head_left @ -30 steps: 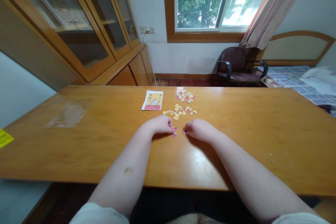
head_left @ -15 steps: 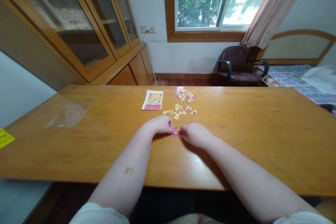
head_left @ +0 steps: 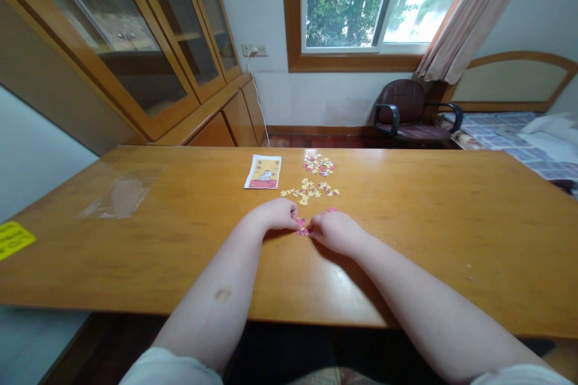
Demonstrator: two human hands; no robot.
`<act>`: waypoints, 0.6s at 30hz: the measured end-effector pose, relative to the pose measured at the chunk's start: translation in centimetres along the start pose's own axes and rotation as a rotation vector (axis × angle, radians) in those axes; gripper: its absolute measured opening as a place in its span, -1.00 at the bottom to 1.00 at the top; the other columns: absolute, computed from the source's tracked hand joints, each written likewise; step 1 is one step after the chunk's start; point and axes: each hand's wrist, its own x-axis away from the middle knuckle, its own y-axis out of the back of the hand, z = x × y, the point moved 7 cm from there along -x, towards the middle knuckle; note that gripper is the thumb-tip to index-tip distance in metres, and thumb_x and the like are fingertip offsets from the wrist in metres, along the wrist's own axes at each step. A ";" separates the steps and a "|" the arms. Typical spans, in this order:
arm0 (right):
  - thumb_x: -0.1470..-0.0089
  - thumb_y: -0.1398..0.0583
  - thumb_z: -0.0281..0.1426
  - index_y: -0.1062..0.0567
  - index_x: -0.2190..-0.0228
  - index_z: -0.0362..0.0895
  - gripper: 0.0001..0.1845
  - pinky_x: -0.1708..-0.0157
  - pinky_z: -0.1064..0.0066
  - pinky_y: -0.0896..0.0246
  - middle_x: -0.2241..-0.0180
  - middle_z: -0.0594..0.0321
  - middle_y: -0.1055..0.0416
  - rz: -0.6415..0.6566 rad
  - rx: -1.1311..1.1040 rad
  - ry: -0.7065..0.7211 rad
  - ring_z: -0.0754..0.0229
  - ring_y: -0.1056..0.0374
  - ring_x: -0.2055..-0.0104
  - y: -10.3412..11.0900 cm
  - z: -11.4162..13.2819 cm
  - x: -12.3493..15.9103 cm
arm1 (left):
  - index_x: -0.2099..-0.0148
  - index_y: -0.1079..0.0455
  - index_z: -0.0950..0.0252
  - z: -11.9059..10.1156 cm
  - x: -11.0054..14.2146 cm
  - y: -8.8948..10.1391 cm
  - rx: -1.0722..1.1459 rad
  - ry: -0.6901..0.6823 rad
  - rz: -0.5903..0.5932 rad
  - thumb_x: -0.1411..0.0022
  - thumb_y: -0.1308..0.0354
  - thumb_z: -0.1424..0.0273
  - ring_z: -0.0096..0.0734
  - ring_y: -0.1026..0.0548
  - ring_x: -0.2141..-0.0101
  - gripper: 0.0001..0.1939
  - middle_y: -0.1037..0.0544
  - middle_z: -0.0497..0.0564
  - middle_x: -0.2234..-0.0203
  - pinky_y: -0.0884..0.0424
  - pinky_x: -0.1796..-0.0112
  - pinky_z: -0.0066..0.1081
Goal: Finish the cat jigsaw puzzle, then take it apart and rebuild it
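Pink jigsaw puzzle pieces (head_left: 302,232) lie on the wooden table between my two hands. My left hand (head_left: 280,214) is closed, its fingertips pressed on the left side of these pieces. From the right, my right hand (head_left: 333,231) pinches at their edge with curled fingers. Both hands partly cover the pink pieces, so how they fit together is hard to see. Just beyond lie scattered yellow puzzle pieces (head_left: 304,191), and a heap of mixed pieces (head_left: 318,164) sits farther back. A picture card (head_left: 264,172) with a white animal on yellow and pink lies behind my left hand.
A clear plastic bag (head_left: 121,195) lies on the left of the wooden table (head_left: 428,222). At the left edge is a yellow label (head_left: 14,240). Past the table stand a glass-door cabinet (head_left: 198,90), an office chair (head_left: 409,111) and a bed (head_left: 510,138).
Both hands stay at the pink puzzle pieces with hardly any visible movement. The yellow label at the left edge shows a little more.
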 end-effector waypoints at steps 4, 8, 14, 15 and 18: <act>-0.15 -0.07 -0.19 -0.57 0.24 -0.02 -0.68 0.27 0.42 -0.21 0.30 0.17 -0.56 -0.027 0.001 0.014 0.12 -0.45 0.25 0.5 0.0 0.2 | 0.43 -0.36 0.25 0.1 0.0 -0.1 0.002 0.013 0.003 0.15 -0.19 0.25 -0.45 -0.33 0.50 -0.79 -0.44 -0.10 0.56 -0.15 0.51 -0.46; -0.18 -0.05 -0.24 -0.59 0.25 -0.02 -0.67 0.22 0.42 -0.18 0.30 0.16 -0.56 -0.004 0.018 0.093 0.15 -0.44 0.27 0.5 0.5 0.4 | 0.43 -0.36 0.25 0.1 -0.1 -0.1 -0.009 0.010 0.010 0.16 -0.19 0.23 -0.43 -0.35 0.48 -0.77 -0.46 -0.10 0.54 -0.16 0.51 -0.46; -0.14 -0.05 -0.31 -0.59 0.23 0.00 -0.69 0.28 0.42 -0.14 0.32 0.18 -0.56 0.002 0.025 0.173 0.18 -0.43 0.31 0.5 1.1 0.6 | 0.43 -0.36 0.24 0.0 0.0 0.0 -0.025 0.004 0.008 0.17 -0.20 0.22 -0.43 -0.35 0.49 -0.76 -0.47 -0.09 0.54 -0.15 0.52 -0.46; -0.14 -0.05 -0.31 -0.59 0.23 0.01 -0.68 0.30 0.42 -0.14 0.33 0.18 -0.56 0.003 0.026 0.175 0.17 -0.43 0.31 0.5 1.1 0.6 | 0.43 -0.36 0.24 -0.1 0.0 0.0 -0.027 0.004 0.007 0.17 -0.20 0.21 -0.43 -0.35 0.49 -0.76 -0.48 -0.09 0.54 -0.15 0.52 -0.46; -0.14 -0.05 -0.32 -0.59 0.21 0.00 -0.68 0.31 0.41 -0.15 0.33 0.18 -0.56 0.018 0.033 0.173 0.16 -0.43 0.31 0.4 1.1 0.6 | 0.43 -0.36 0.24 -0.1 0.0 0.0 -0.036 0.004 0.006 0.16 -0.18 0.22 -0.43 -0.36 0.49 -0.77 -0.47 -0.09 0.54 -0.15 0.53 -0.46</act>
